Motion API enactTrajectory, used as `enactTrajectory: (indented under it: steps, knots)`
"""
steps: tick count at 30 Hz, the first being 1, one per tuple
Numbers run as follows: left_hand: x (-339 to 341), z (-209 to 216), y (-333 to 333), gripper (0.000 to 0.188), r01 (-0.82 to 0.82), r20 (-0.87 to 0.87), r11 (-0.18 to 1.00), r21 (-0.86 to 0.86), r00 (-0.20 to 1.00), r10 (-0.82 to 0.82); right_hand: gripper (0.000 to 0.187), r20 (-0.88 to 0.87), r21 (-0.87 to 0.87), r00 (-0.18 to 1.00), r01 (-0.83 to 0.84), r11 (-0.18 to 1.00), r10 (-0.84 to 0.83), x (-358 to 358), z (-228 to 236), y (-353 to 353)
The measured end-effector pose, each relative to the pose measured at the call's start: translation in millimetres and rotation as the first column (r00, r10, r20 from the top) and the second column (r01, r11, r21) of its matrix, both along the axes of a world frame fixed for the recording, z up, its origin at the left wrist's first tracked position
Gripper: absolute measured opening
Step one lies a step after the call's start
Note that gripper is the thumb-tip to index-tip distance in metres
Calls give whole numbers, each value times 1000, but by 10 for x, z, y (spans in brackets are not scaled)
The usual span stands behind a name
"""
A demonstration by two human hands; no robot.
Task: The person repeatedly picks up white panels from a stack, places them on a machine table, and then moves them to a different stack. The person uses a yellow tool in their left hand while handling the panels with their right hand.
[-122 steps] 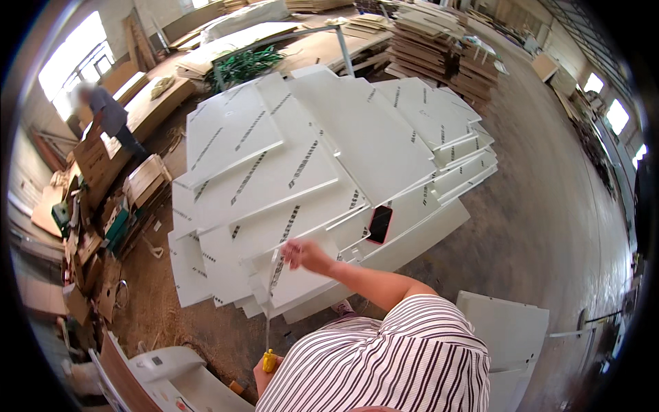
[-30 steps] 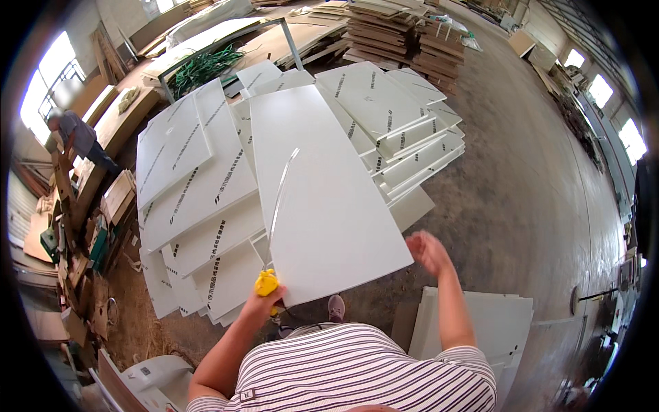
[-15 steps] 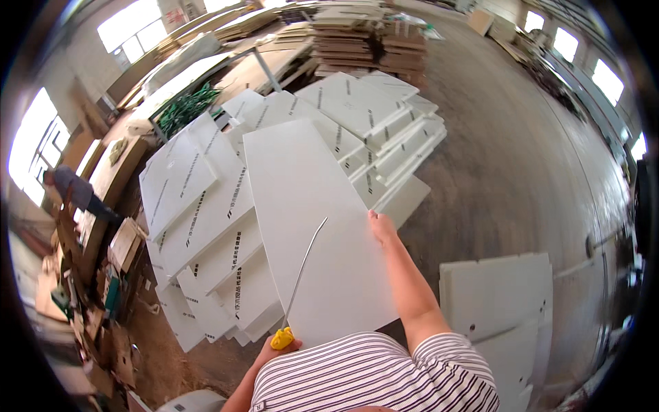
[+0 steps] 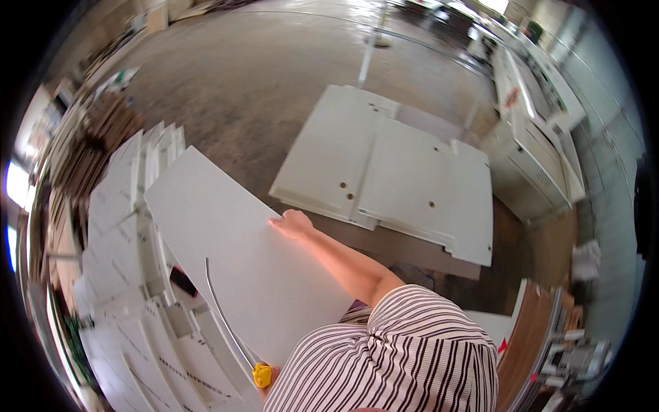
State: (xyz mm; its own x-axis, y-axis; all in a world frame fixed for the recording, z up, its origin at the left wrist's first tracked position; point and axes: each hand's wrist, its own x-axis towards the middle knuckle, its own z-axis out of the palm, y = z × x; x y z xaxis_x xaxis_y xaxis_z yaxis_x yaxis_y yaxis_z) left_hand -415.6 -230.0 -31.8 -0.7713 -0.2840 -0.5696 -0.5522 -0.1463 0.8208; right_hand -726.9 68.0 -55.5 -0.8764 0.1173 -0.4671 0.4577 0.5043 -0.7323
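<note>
White panel [image 4: 240, 244], centre-left, looked stiff, best edge-held; our right hand [image 4: 294, 225] gripped it, left hand [image 4: 274, 374] a tape measure [image 4: 262, 375].

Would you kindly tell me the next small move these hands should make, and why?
I would probably draw in the blade of the yellow tape measure first: it juts out, bent, over the white board, and could catch while the right hand grips the board's edge and the left hand holds the tape measure.
</note>
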Motion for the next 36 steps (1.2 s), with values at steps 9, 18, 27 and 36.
enactTrajectory:
  steps: [9, 18, 27, 36]
  knots:
    - [-676, -139, 1183, 25, 624, -28, 781, -25, 781, -624, 62, 113, -44, 732, 679, 732, -672, 1642, -465, 2397]
    - [-959, -238, 3939, 25, 986, -42, 166, 12, 166, -985, 73, 2, 298, 410, 870, 392, -912, 3779, -1026, 4897]
    - [-751, -670, 5970, 27, 990, 10, -97, 104, -98, -995, 66, 54, 381, 203, 901, 208, -978, 5071, -1494, 6436]
    - [-460, -855, 7131, 18, 980, 35, -138, 143, -145, -989, 51, -60, 174, 418, 899, 403, -907, 5244, -1272, 7346]
